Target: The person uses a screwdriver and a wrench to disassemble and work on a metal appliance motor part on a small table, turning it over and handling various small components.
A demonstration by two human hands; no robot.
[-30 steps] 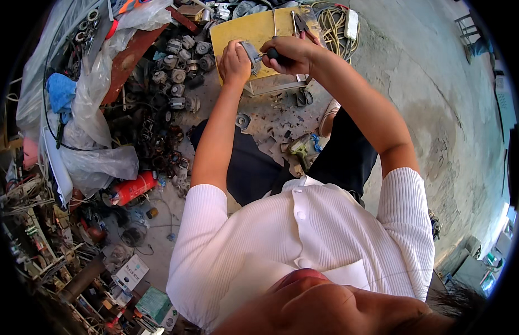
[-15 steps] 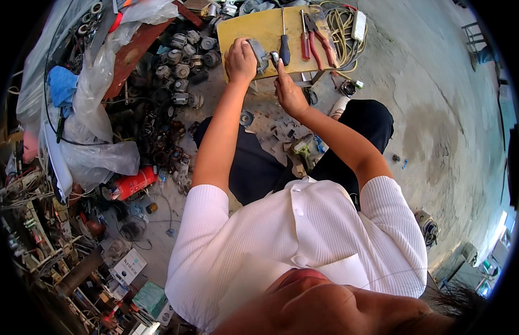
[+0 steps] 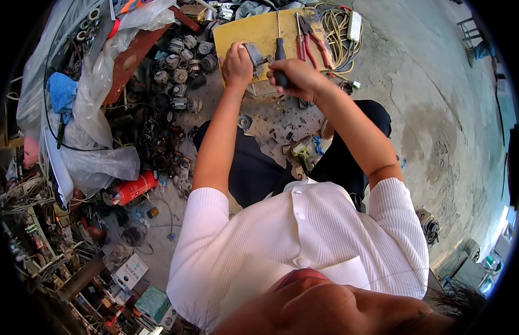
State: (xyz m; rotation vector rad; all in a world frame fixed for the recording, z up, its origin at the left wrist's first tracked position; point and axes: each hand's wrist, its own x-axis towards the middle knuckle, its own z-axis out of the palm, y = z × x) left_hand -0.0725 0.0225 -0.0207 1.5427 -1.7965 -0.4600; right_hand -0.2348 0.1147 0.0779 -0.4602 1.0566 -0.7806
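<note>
On the yellow board [image 3: 231,39], my left hand [image 3: 237,66] is closed around the edge of a grey metal part [image 3: 254,54], which stands on its side. My right hand [image 3: 298,77] grips a black-handled tool [image 3: 281,79], its thick rounded handle end showing below the fingers. The tool's working end is small and close to the metal part's right side; its exact kind is unclear. Just beyond the right hand lies a screwdriver [image 3: 279,49] with a dark handle. To its right are a red-handled screwdriver [image 3: 301,46] and red-handled pliers [image 3: 315,44].
Several small motors [image 3: 184,67] are heaped on the floor left of the board. Coiled cable with a white power strip [image 3: 355,25] lies at its right. A red cylinder [image 3: 135,187], plastic sheeting [image 3: 97,120] and clutter fill the left side. Small debris lies between my legs.
My right hand has gone from pointing fingers beside a shiny round end to a fist around a black handle, its forearm swung right. The left hand keeps its hold on the metal part.
</note>
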